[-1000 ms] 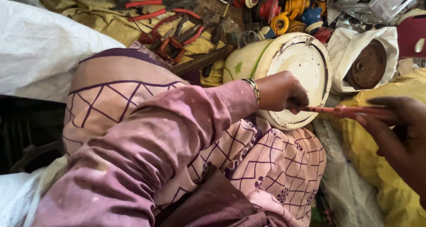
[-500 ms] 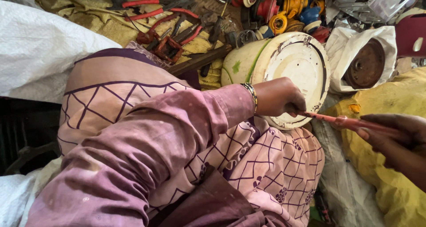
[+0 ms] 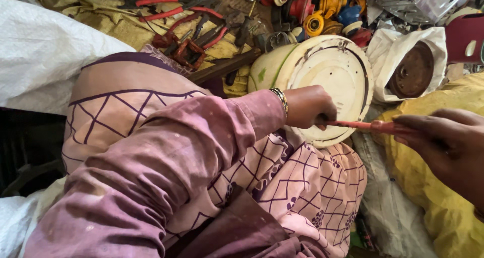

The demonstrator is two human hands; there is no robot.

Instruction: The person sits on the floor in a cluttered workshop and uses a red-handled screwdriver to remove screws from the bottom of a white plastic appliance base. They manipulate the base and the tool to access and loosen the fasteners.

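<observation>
Your left hand (image 3: pixel 308 106) fists one end of the thin red plastic rod (image 3: pixel 364 125), steadying it against the round cream-coloured metal housing (image 3: pixel 333 71); your right hand (image 3: pixel 443 144) pinches its far-right end.

Red-handled pliers (image 3: pixel 189 48) and other hand tools lie on a yellow cloth (image 3: pixel 108 28) at the top. To the right of them is a heap of small red, yellow and blue parts (image 3: pixel 322 8). A rusty round part (image 3: pixel 413 69) sits inside a white bag (image 3: pixel 390 48). A white sack (image 3: pixel 38 56) lies at the left, and another yellow cloth (image 3: pixel 443 212) covers the right side.
</observation>
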